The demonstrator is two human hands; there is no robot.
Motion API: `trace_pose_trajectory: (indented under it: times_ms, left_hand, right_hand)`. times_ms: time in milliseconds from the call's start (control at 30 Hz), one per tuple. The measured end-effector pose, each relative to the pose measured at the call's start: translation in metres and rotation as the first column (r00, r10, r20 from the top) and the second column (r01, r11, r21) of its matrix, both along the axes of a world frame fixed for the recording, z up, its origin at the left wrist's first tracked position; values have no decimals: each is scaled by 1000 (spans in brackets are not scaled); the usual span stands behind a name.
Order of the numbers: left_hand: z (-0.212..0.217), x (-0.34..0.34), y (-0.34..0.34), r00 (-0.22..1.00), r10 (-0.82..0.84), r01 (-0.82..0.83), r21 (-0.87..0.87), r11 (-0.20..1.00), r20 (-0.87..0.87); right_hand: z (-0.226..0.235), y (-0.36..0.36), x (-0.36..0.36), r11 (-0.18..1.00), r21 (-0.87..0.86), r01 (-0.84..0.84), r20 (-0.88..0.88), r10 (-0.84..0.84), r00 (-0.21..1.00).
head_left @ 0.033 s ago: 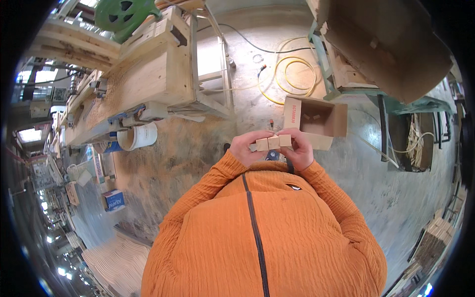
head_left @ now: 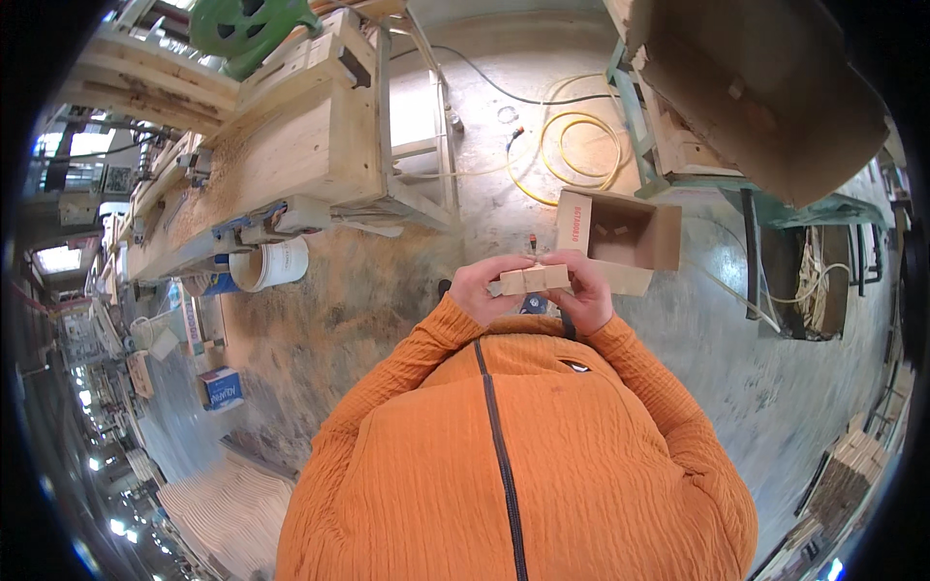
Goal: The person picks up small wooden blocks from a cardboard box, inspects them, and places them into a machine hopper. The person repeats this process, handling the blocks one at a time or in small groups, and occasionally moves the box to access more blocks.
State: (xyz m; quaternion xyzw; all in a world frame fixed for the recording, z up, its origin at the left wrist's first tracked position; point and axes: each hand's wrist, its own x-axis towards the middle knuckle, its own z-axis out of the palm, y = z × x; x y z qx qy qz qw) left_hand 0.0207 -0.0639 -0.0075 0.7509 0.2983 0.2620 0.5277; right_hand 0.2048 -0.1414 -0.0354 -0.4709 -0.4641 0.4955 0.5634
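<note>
In front of my waist, both hands hold a short row of small pale wooden blocks (head_left: 534, 281), pressed side by side with their faces nearly flush. My left hand (head_left: 481, 289) has its fingers closed on the left end of the row. At the right end, my right hand (head_left: 587, 293) grips it with thumb and fingers. Some fingertips are hidden behind the wood, and how far the blocks reach under them cannot be seen.
An open cardboard box (head_left: 630, 232) sits on the floor beyond my right hand. Behind it lies a coiled yellow hose (head_left: 587, 147). A wooden workbench (head_left: 291, 160) stands front left, with a white bucket (head_left: 281, 265) beneath. A larger cardboard box (head_left: 765, 97) rests front right on a green-framed stand.
The blocks were slightly staggered, with the middle one higher, and now line up more evenly. Both hands stay almost in the same place.
</note>
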Motion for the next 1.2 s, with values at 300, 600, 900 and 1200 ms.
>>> trace_pose_trajectory:
  times_ms: [300,600,900,1200]
  left_hand:
    - [-5,-26,2,996,72,-65,-136,989,51]
    - [-32,-26,-1,875,420,-40,-828,559,242]
    - [-53,-20,-3,684,726,-261,-906,334,71]
    - [-4,-16,6,666,711,75,-968,238,226]
  right_hand:
    - [4,32,-6,966,225,-130,422,24,906]
    - [5,43,-35,996,-88,-24,219,43,975]
    - [18,55,-59,987,91,-134,839,-3,544]
    - [27,71,-47,962,125,-242,834,31,552]
